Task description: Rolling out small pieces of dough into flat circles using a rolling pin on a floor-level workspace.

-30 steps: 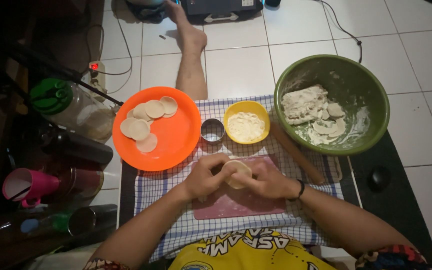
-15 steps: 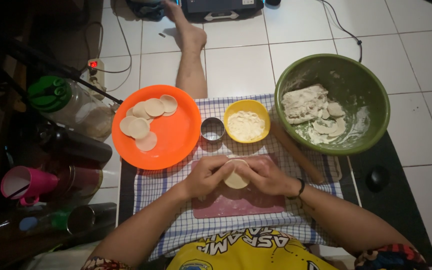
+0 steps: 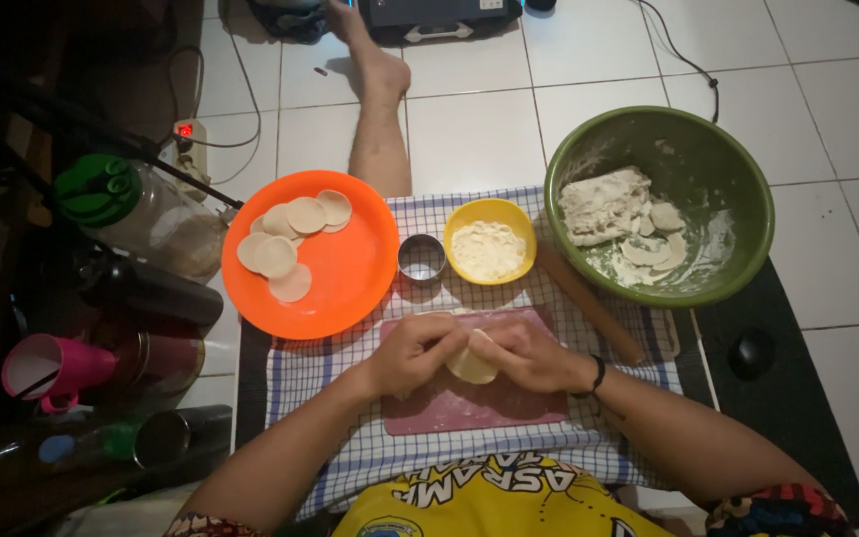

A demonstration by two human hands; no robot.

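A pale dough piece (image 3: 473,365) sits between both my hands above a pink mat (image 3: 479,403). My left hand (image 3: 415,350) grips its left side, and my right hand (image 3: 529,353) pinches its right side; a dark band circles that wrist. The mat lies on a blue checked cloth (image 3: 350,348).
An orange plate (image 3: 345,273) holds several round dough discs (image 3: 290,234). A metal ring cutter (image 3: 422,258), a yellow bowl of flour (image 3: 489,241), a wooden rolling pin (image 3: 589,303) and a green bowl with dough (image 3: 663,204) stand behind the mat. Jars and a pink cup (image 3: 52,368) crowd the left. A person's leg (image 3: 380,109) stretches across the tiles.
My hands stayed over the mat, working the dough piece; it has shifted a little between my fingers. Nothing else moved.
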